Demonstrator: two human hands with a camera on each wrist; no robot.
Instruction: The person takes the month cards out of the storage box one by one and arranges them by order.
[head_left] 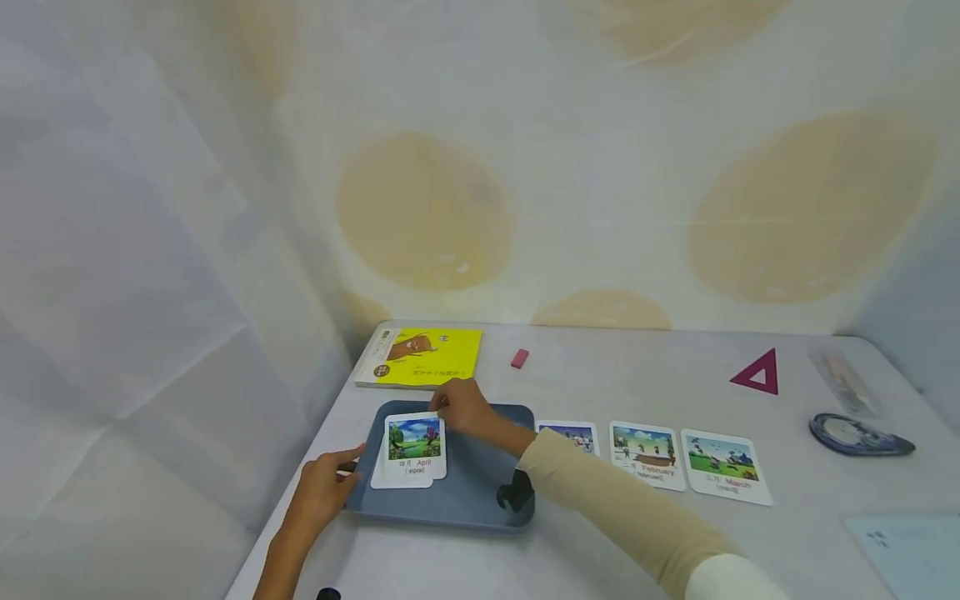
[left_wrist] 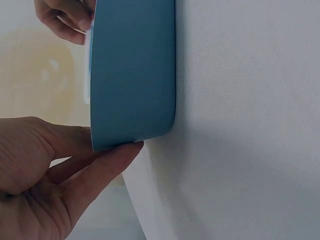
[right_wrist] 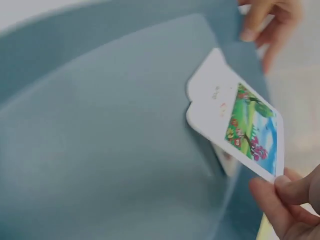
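April card (head_left: pixel 416 439) at lower centre-left of head view, over another card (head_left: pixel 380 477) in blue tray (head_left: pixel 472 492), right hand (head_left: pixel 463 406) pinching April's upper right corner, left hand (head_left: pixel 318 492) pinching tray's left rim, 3 cards (head_left: pixel 647 450) in row at lower right

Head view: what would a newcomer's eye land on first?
Probably the yellow book at the far left of the table. Next, the blue tray in front of it, where the right hand has its grip on the April card at a corner. Then the magenta triangle, toward the table's far right.
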